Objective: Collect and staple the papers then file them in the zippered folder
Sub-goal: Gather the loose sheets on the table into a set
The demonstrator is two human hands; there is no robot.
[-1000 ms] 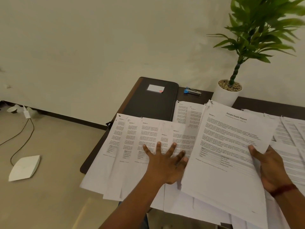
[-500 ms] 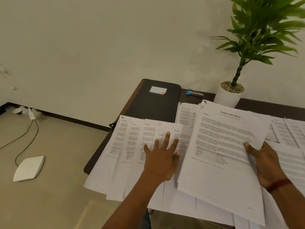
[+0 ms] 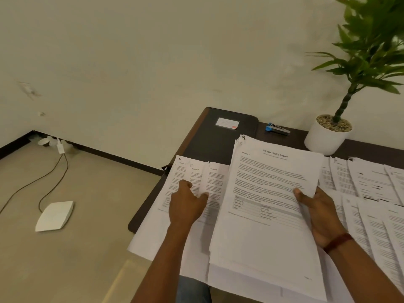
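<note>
Looking down from head height onto a dark table (image 3: 140, 215) set against a pale wall. Gripped in the right hand (image 3: 321, 211): a thick stack of papers (image 3: 262, 237), thumb curled over its right edge on top, fingers hidden underneath, top page headed "Sample Health Report", held above the sheets lying below. To the left, pressing on a row of fanned sheets (image 3: 157, 226) headed by section, the left hand (image 3: 188, 204), fingers bent downward, thumb stretched toward the stack; impossible to tell whether pinching a sheet or only pressing. Overhanging the table's near edge, the lower ends of those fanned sheets. Beyond them, flat at the table's far left corner, a black zippered folder (image 3: 218, 141), closed, with a small white label (image 3: 227, 123) on its cover. Just right of the folder, near the wall, a blue and silver stapler (image 3: 277, 129), untouched. Further right, a white pot (image 3: 325, 141) with a green leafy plant (image 3: 371, 40). Spread across the table's right side, more printed sheets (image 3: 367, 182) in overlapping rows. On the right wrist, a dark red band (image 3: 337, 242). On the beige floor at left, a flat white device (image 3: 54, 215) with a dark cable (image 3: 52, 182) running to the wall.
</note>
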